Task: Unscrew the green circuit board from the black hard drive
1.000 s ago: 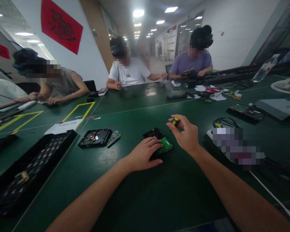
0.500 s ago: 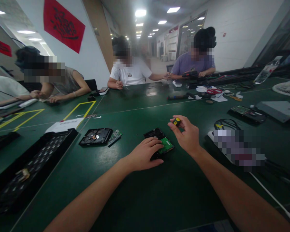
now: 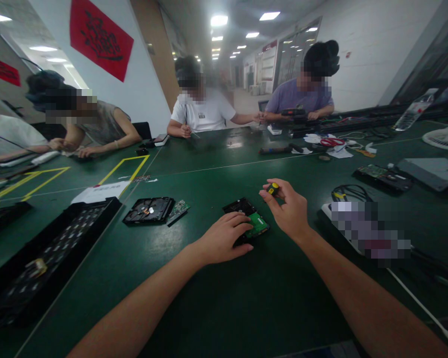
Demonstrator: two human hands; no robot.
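Observation:
A hard drive (image 3: 259, 226) with a green circuit board lies on the green table in front of me. My left hand (image 3: 224, 238) is laid across it, fingers on its top and thumb along the near edge, holding it down. In my right hand (image 3: 289, 206), closed just to the right of the drive, is a screwdriver (image 3: 273, 188) with a yellow and black handle. Its shaft and tip are not clearly visible. Left of my hands lies another hard drive (image 3: 149, 211), beside a loose circuit board (image 3: 178, 212).
A long black tray (image 3: 56, 253) fills the left side. At right are a power strip (image 3: 330, 211) with a blurred item on it, another drive (image 3: 383, 179) and a grey metal box (image 3: 433, 171). A water bottle (image 3: 414, 112) stands farther back. Several people sit across the table.

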